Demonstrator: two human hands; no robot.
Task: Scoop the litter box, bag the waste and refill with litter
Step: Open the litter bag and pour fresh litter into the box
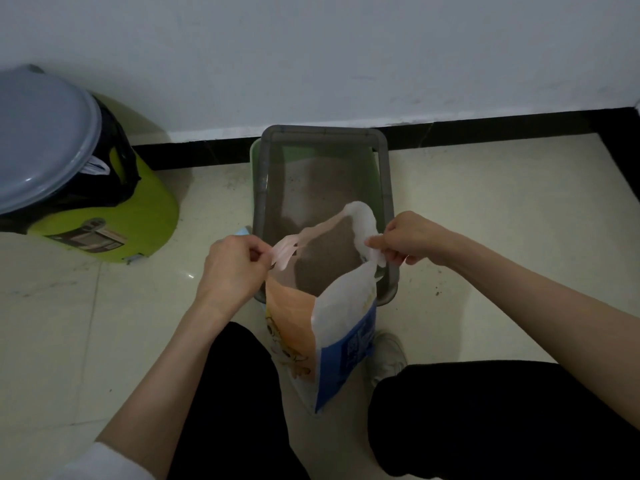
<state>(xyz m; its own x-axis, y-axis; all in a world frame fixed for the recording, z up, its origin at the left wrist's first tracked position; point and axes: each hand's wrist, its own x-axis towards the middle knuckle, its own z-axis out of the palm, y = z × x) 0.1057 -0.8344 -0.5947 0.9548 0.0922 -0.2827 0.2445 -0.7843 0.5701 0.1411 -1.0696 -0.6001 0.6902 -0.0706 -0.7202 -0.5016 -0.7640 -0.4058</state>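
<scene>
**Opening the litter bag wide before the pour**

Far left, against the wall: green bin (pixel 104 216) with grey lid and black liner, well clear of the work. Left hand (pixel 235 268) pinching the bag's pale near-left lip. Between the hands, litter bag (pixel 311 327) upright on the floor between the knees, mouth gaping, brown litter visible inside, touching the near rim of the litter box (pixel 388 188). Right hand (pixel 408 237) pinching the white right lip. Probably best to keep both lips taut, then shift one hold lower on the bag before tipping slowly over the rim. Risk of spill onto the tiles if tipped fast.
</scene>
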